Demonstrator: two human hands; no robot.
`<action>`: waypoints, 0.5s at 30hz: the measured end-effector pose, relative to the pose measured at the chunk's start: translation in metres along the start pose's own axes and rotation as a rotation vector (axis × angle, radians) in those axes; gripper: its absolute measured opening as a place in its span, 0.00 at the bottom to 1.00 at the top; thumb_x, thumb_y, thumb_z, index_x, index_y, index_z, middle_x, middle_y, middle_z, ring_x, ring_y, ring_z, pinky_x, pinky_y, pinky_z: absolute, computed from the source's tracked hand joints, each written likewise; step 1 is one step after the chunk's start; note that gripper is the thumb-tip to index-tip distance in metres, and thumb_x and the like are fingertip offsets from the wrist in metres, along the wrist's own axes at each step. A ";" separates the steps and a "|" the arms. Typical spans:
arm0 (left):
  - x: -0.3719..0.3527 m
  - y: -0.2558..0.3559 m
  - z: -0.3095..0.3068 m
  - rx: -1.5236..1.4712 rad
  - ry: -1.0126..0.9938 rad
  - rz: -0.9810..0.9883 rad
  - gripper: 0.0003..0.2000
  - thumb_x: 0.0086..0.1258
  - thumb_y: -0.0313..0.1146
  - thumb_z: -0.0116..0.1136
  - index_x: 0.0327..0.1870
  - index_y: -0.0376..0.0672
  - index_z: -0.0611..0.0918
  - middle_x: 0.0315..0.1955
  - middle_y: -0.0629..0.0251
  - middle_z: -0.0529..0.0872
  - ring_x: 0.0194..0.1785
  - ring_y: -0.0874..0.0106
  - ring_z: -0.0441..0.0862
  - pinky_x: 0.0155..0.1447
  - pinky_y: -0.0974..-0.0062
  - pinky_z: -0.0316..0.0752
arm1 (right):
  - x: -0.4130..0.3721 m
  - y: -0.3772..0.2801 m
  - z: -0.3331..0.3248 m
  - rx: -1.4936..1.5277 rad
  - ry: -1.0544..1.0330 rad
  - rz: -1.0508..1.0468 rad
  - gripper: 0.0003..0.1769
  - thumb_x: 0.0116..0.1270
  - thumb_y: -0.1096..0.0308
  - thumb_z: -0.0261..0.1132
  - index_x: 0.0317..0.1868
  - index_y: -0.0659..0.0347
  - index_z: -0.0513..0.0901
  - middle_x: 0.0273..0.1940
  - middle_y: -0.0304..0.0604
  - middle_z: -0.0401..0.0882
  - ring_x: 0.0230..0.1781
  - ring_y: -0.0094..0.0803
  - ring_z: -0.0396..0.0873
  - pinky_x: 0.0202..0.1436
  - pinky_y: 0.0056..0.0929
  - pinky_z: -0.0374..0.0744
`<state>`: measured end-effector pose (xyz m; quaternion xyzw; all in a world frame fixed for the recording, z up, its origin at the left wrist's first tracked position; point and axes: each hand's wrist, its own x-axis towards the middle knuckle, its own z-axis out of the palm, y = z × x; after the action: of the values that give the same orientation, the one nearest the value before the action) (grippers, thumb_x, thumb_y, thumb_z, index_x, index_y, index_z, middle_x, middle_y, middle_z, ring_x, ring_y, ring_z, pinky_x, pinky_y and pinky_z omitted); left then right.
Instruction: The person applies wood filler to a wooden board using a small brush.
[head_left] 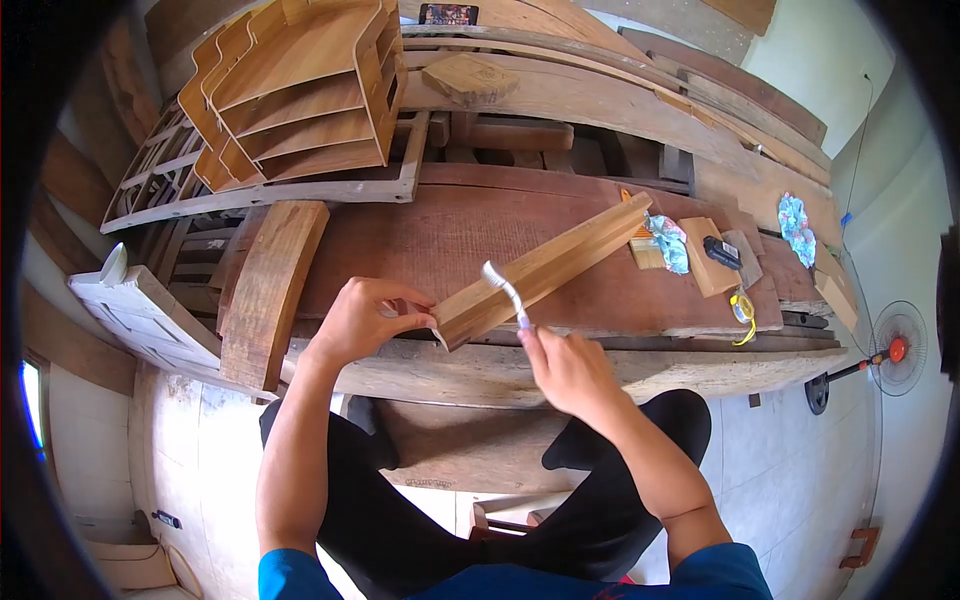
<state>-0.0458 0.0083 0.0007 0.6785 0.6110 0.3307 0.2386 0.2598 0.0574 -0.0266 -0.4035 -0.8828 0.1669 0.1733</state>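
A long piece of wood moulding with a lengthwise groove lies slanted over the reddish-brown plank. At its near end, the thumb and fingers of my left hand are closed on the edge. My right hand grips a thin-handled tool with a curved, whitish head. This head overlaps the moulding's near half in the view; I cannot tell exactly what kind of tool it is.
Beyond the moulding's far end lie a paintbrush, a crumpled blue cloth, a wood block and a yellow tape measure. A tiered wooden rack stands back left. A thick board lies to my left.
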 end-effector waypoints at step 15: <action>0.006 0.004 0.009 0.039 0.002 0.049 0.12 0.66 0.38 0.81 0.45 0.43 0.96 0.37 0.60 0.96 0.36 0.68 0.90 0.44 0.69 0.84 | -0.018 -0.014 0.001 0.027 -0.159 -0.125 0.29 0.91 0.48 0.47 0.35 0.56 0.83 0.15 0.37 0.75 0.09 0.31 0.70 0.14 0.37 0.69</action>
<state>-0.0363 0.0146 -0.0020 0.6975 0.6007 0.3251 0.2168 0.2613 0.0351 -0.0243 -0.3307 -0.9149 0.1991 0.1182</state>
